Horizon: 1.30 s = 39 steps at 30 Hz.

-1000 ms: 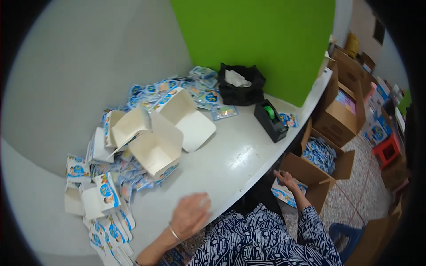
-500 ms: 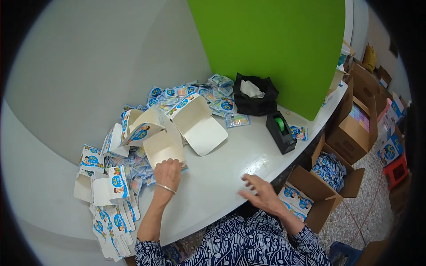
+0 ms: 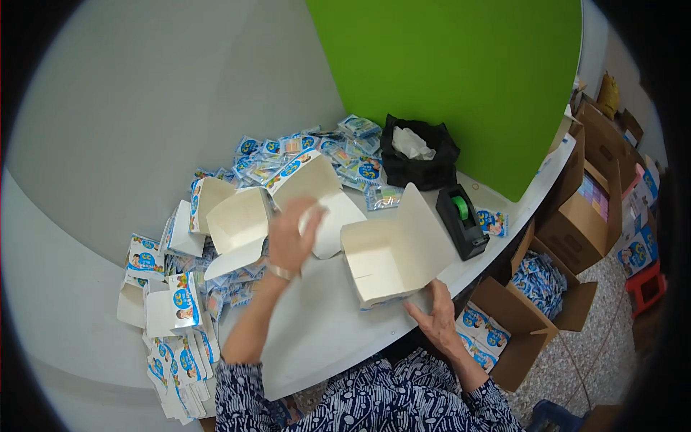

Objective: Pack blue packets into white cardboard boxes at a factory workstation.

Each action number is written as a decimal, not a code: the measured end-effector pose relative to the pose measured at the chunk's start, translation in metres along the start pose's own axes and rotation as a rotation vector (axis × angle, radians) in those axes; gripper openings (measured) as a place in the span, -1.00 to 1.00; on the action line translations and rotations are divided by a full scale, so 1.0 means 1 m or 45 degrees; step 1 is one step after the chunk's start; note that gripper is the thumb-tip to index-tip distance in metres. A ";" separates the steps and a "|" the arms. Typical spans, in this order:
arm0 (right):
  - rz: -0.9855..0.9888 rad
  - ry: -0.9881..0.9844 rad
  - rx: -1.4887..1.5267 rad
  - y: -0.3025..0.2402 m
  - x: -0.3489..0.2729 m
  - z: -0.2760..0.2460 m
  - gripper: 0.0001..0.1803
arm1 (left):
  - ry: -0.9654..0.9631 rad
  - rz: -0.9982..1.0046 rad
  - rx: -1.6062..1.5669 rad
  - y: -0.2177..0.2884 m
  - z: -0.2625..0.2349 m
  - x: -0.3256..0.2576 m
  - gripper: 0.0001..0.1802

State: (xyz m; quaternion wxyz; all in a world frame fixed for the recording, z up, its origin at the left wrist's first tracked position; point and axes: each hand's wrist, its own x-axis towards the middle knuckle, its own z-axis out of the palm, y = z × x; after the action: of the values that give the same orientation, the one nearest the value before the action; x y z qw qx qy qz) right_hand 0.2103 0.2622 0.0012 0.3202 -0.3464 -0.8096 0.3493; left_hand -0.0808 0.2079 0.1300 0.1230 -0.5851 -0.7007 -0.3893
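A white open carton stands on the table in front of me, its lid flap up and its pale inside showing. My right hand is at its near right corner, thumb and fingers apart and bent around the edge. My left hand, blurred by motion, is raised to the left of this carton with the thumb away from the fingers. Nothing shows in it. Behind it lies another open carton, and further left is one more open carton with its flap down.
Small blue-and-white packets are heaped along the back. Flattened and part-folded cartons pile up at the left edge. A black tape dispenser and a black bag stand at the right, with brown boxes below the table edge.
A carton now stands open at the centre right, against my right hand. My left hand has lifted and moved up and right. The open cartons at the left have shifted.
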 end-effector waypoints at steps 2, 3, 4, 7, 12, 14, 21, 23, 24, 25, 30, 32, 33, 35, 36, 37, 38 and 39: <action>-0.036 -0.046 0.018 -0.022 0.007 0.004 -0.11 | 0.285 0.276 0.565 -0.076 0.011 0.023 -0.59; -0.057 -0.068 0.010 -0.030 0.005 0.006 -0.10 | 0.240 0.221 0.733 -0.095 0.016 0.032 -0.59; -0.093 0.006 -0.012 -0.026 -0.001 0.014 -0.01 | 0.199 0.176 0.885 -0.107 0.024 0.042 -0.59; 0.104 0.008 0.485 -0.034 0.017 0.023 0.02 | -0.149 -0.136 0.886 -0.153 0.017 0.053 -0.62; 0.008 0.214 0.336 -0.048 0.067 0.022 -0.60 | 0.007 -0.302 0.797 -0.168 -0.019 0.050 -0.68; 0.040 0.232 0.336 -0.031 0.075 0.018 -0.67 | 0.118 -0.355 0.633 -0.151 -0.029 0.047 -0.70; 0.040 0.183 0.311 -0.007 0.043 -0.053 -0.77 | -0.050 -0.380 0.145 -0.173 0.004 0.014 -0.56; 0.161 0.197 0.329 -0.006 0.032 -0.058 -0.76 | -0.236 -0.626 -0.088 -0.158 0.047 0.007 -0.47; 0.215 0.209 0.235 -0.011 0.029 -0.054 -0.76 | -0.133 -0.525 -0.398 -0.168 0.068 -0.012 -0.45; 0.293 0.244 0.121 -0.011 0.027 -0.054 -0.76 | -0.259 -0.664 -0.564 -0.150 0.086 -0.017 -0.42; 0.107 0.357 0.175 -0.017 0.038 -0.045 -0.73 | -0.490 -1.311 -1.129 -0.026 0.092 -0.025 -0.21; 0.157 0.393 0.206 -0.017 0.040 -0.046 -0.72 | -0.442 -1.362 -1.059 -0.027 0.076 -0.035 -0.26; 0.140 0.368 0.232 -0.022 0.041 -0.046 -0.72 | -0.468 -0.753 -0.537 -0.049 0.064 -0.050 -0.38; 0.295 0.336 0.319 -0.025 0.042 -0.047 -0.70 | -0.487 -0.157 0.004 -0.064 0.034 -0.065 -0.49; 0.303 0.348 0.329 -0.019 0.040 -0.047 -0.68 | -0.352 0.092 0.295 -0.054 0.017 -0.063 -0.50; 0.302 0.338 0.339 -0.018 0.041 -0.044 -0.68 | -0.207 0.331 0.589 -0.051 -0.001 -0.062 -0.51; 0.282 0.345 0.353 -0.018 0.041 -0.042 -0.66 | -0.210 0.326 0.599 -0.055 -0.013 -0.062 -0.51; 0.256 0.346 0.375 -0.018 0.042 -0.040 -0.65 | -0.172 0.407 0.750 -0.057 -0.027 -0.063 -0.47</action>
State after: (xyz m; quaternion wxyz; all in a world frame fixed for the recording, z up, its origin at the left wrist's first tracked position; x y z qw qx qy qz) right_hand 0.2117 0.2996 0.0486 0.4370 -0.4187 -0.6606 0.4442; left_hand -0.1229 0.1430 0.0854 0.2994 -0.6512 -0.6892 -0.1065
